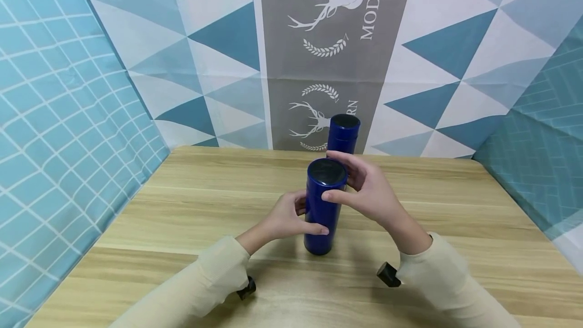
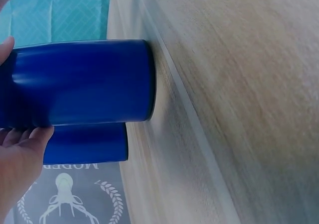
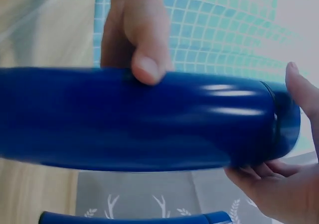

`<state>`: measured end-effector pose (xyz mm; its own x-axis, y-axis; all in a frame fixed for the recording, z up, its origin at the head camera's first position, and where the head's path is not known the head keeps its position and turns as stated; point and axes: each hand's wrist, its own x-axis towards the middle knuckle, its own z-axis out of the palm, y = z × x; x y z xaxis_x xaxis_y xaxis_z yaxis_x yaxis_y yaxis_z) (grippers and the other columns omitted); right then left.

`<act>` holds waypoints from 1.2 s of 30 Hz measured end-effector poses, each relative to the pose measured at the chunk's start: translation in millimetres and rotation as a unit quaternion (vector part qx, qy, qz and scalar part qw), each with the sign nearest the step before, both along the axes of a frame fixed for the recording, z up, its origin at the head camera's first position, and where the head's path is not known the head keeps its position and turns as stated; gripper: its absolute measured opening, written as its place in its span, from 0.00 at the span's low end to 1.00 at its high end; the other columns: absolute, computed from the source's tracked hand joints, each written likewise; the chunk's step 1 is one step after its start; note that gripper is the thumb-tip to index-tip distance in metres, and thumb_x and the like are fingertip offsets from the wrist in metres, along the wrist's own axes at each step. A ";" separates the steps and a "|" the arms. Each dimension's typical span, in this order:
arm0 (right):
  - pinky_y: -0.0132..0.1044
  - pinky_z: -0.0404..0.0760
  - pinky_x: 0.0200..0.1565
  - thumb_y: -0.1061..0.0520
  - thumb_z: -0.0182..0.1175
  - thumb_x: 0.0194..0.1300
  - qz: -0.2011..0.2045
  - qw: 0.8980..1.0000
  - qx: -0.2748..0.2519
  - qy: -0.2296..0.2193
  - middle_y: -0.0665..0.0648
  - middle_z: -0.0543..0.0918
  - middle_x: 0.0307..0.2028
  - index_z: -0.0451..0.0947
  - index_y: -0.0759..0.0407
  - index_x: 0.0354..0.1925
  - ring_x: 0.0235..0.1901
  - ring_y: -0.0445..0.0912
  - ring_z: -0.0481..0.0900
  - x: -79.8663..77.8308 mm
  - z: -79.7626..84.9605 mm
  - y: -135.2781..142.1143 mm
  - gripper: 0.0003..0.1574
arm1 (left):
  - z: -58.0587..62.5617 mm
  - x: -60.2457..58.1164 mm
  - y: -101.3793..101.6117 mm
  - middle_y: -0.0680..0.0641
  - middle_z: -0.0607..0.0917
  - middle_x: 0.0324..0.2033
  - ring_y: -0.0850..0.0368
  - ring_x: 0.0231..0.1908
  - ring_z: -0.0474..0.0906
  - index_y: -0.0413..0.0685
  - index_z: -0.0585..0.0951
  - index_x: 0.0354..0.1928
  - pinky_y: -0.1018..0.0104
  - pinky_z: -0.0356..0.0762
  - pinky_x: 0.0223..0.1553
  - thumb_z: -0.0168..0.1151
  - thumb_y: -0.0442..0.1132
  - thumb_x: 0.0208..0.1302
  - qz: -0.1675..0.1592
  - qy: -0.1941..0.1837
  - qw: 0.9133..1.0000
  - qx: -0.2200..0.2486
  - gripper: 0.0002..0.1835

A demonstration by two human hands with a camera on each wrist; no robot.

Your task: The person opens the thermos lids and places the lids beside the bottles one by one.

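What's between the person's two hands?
The nearer blue bottle is between the left hand and right hand; the head view shows it, with the other blue bottle behind.

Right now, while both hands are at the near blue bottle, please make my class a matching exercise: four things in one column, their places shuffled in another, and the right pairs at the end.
Things
1. Left hand
2. Right hand
3. Near bottle
4. Far bottle

Places
A. Closest to the grey deer-print panel
B. By the near bottle's top end
C. Between the two hands
D. Lower down the near bottle's side

Right pairs: 1-D, 2-B, 3-C, 4-A
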<state>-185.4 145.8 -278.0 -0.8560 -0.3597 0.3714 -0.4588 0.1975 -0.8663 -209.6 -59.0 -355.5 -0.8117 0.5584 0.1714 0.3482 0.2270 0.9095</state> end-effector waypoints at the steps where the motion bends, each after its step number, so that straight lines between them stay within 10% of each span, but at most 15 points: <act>1: 0.26 0.79 0.56 0.63 0.71 0.52 -0.005 1.000 -0.005 0.002 0.60 0.75 0.62 0.66 0.58 0.66 0.56 0.48 0.80 0.8 -1.1 -1.6 0.44 | 0.1 0.1 0.0 0.43 0.84 0.53 0.51 0.53 0.82 0.44 0.75 0.59 0.60 0.79 0.59 0.75 0.37 0.48 0.000 0.000 1.000 0.000 0.34; 9: 0.26 0.81 0.52 0.65 0.68 0.55 -0.004 0.999 -0.038 0.024 0.63 0.77 0.60 0.67 0.60 0.65 0.50 0.34 0.81 4.4 -8.3 -9.4 0.40 | -0.5 -1.2 -2.0 0.43 0.85 0.52 0.50 0.52 0.83 0.43 0.76 0.58 0.60 0.80 0.57 0.76 0.37 0.46 0.002 0.004 1.000 -0.001 0.33; 36: 0.26 0.79 0.56 0.64 0.67 0.58 0.066 0.997 -0.031 0.016 0.70 0.71 0.63 0.64 0.67 0.66 0.54 0.34 0.79 -11.6 -13.7 3.3 0.40 | -0.3 -3.3 -2.3 0.41 0.85 0.50 0.51 0.50 0.83 0.41 0.77 0.56 0.62 0.81 0.56 0.76 0.34 0.44 -0.005 -0.010 1.000 0.009 0.33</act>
<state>-197.0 149.1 -291.7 -0.7893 -0.4449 0.4232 -0.5057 0.0801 -0.8590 -212.9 -61.3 -355.7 -0.8097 0.5630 0.1658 0.3325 0.2072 0.9201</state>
